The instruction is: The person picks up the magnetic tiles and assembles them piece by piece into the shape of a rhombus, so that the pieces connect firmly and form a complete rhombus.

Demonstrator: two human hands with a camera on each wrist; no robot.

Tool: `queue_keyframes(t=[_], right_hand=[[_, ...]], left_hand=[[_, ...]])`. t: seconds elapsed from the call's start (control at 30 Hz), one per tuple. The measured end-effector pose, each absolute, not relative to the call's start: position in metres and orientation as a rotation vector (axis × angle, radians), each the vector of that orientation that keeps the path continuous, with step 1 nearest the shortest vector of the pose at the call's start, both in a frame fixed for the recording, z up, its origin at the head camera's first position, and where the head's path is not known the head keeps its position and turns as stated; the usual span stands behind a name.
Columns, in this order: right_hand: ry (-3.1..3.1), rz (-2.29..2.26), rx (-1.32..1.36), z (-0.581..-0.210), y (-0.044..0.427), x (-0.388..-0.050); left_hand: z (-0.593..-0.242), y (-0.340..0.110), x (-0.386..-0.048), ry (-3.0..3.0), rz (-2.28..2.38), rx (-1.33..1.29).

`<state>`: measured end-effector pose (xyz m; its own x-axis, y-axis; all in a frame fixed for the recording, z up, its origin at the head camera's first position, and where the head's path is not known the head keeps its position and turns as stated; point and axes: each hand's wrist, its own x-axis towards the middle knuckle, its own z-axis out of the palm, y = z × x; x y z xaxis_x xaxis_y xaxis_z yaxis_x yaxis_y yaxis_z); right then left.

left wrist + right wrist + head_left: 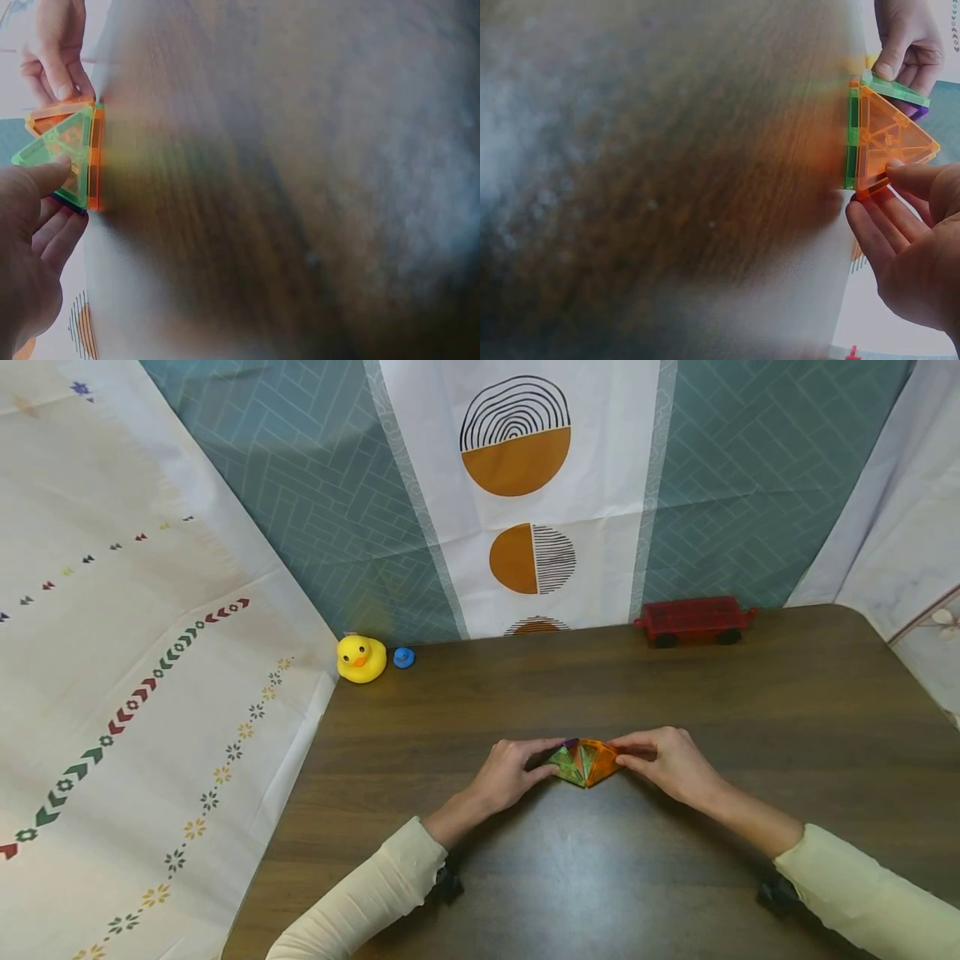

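Translucent triangular magnetic tiles meet in a small peaked shape on the table, between both hands. A green triangle tile leans on its left side and an orange triangle tile on its right. A purple edge shows behind the green one in the right wrist view. The left hand pinches the green side, thumb on the front face and fingers behind. On the opposite side, the right hand pinches the orange tile between thumb and fingers. How the back tiles join is partly hidden.
A yellow rubber duck and a small blue duck sit at the table's back left corner. A red wheeled wagon stands along the back edge at right. Patterned cloths hang behind the wooden table.
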<state>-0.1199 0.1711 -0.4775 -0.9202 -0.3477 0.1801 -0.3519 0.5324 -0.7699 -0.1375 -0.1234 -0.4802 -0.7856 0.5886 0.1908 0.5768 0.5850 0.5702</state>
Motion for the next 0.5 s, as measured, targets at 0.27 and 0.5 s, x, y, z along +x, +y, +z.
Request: queue_keyframes(t=[0.27,0.5], right_hand=[[-2.755,1.409,0.616,-0.4786,0.1704,-0.1198],[-2.739,1.429,0.623,-0.4766,0.1702,-0.1182]], left_hand=[[-0.4813,-0.1237,-0.1375,2.777,0.983,1.025],[-0.4826,-0.1232,-0.1377,2.783,0.969,1.015]])
